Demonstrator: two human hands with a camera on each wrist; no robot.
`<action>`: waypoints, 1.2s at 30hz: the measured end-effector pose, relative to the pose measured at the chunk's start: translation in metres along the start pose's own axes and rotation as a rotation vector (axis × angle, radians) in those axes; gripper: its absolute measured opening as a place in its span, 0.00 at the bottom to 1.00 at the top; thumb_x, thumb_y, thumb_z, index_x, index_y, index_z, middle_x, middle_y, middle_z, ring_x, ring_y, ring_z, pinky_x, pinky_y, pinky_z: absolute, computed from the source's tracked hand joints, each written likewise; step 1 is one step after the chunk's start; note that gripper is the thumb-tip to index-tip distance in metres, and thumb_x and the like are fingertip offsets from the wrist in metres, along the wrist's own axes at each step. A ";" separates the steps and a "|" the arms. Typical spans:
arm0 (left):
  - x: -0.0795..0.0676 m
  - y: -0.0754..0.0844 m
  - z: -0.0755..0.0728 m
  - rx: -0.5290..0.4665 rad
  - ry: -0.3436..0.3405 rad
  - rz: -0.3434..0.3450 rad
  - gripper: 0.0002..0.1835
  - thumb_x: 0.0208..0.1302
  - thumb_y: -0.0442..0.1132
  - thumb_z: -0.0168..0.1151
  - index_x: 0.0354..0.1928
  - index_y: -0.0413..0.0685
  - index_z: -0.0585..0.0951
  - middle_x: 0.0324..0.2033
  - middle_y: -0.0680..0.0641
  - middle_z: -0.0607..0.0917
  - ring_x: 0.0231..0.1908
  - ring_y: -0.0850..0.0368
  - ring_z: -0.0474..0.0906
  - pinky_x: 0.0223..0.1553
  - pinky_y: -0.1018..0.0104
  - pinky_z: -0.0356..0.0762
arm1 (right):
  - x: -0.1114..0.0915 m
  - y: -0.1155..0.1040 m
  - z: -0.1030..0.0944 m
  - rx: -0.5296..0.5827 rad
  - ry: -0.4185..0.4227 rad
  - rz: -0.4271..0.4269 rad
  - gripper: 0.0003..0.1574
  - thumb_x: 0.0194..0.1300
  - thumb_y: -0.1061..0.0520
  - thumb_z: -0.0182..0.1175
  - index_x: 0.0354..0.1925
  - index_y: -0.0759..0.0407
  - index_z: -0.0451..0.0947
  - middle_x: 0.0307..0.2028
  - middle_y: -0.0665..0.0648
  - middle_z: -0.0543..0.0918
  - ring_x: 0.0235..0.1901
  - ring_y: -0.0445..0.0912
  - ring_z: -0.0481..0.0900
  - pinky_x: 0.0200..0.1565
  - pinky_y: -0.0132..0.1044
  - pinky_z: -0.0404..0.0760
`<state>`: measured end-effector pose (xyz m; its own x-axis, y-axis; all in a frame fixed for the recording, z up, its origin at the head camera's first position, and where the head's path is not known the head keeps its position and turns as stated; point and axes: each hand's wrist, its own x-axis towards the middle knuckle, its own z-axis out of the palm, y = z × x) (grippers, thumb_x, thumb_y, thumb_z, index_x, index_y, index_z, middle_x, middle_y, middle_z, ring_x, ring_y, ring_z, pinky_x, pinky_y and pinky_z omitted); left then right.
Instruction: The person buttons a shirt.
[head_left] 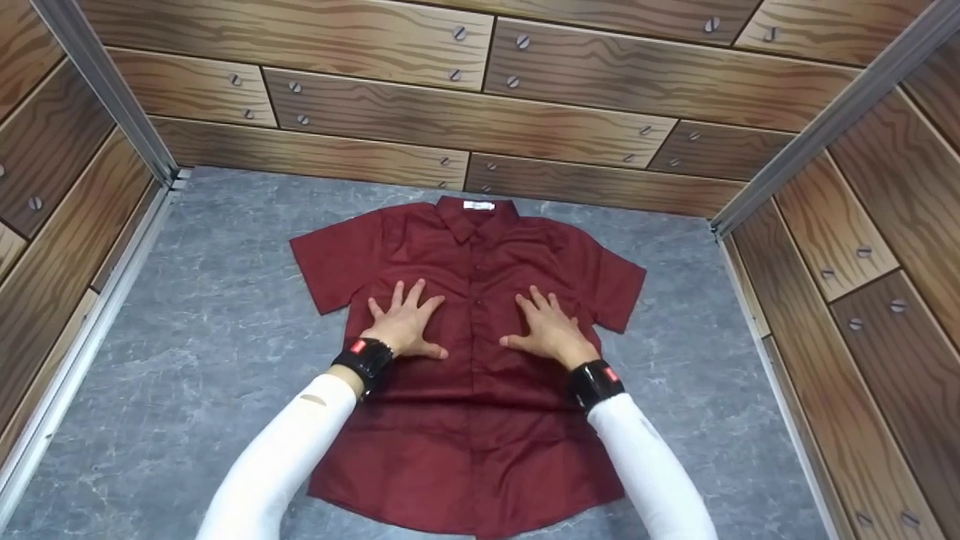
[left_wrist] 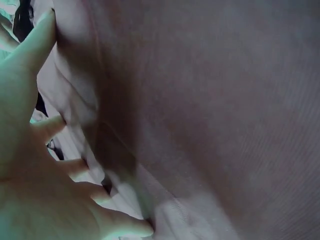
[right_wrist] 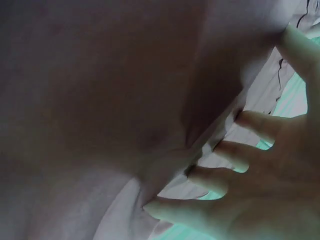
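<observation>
A dark red short-sleeved button-up shirt (head_left: 420, 457) lies front up and spread out, its collar (head_left: 454, 217) toward the far wall. On the left half of its chest rests my left hand (head_left: 401, 324), fingers spread. My right hand (head_left: 551, 330) rests on the other half with its fingers spread too, the button placket between the two. In the left wrist view the fingertips of the left hand (left_wrist: 40, 170) touch the cloth. The right wrist view shows the right hand (right_wrist: 260, 175) with its fingertips on the fabric. Wrinkles cross the shirt around and below both hands.
Under the shirt is a grey marbled surface (head_left: 225, 315). Wood-plank-patterned walls stand at the back (head_left: 390, 105), left and right, with metal rails (head_left: 82, 330) along the corners and side edges. A white label (head_left: 478, 205) shows inside the collar.
</observation>
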<state>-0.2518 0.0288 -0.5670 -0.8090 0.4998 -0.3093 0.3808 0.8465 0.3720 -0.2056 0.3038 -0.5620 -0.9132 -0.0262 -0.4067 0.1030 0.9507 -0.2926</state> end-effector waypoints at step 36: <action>0.011 0.013 -0.006 0.073 0.026 -0.023 0.55 0.41 0.66 0.73 0.72 0.60 0.61 0.76 0.42 0.44 0.74 0.34 0.32 0.63 0.24 0.32 | 0.001 -0.062 0.026 -0.169 0.423 -0.117 0.28 0.61 0.30 0.57 0.21 0.50 0.72 0.24 0.52 0.75 0.33 0.55 0.75 0.39 0.51 0.73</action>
<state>-0.2582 0.0442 -0.5605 -0.8289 0.4762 -0.2935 0.3932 0.8692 0.2999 -0.2022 0.2369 -0.5669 -0.9989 -0.0417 0.0190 -0.0442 0.9868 -0.1559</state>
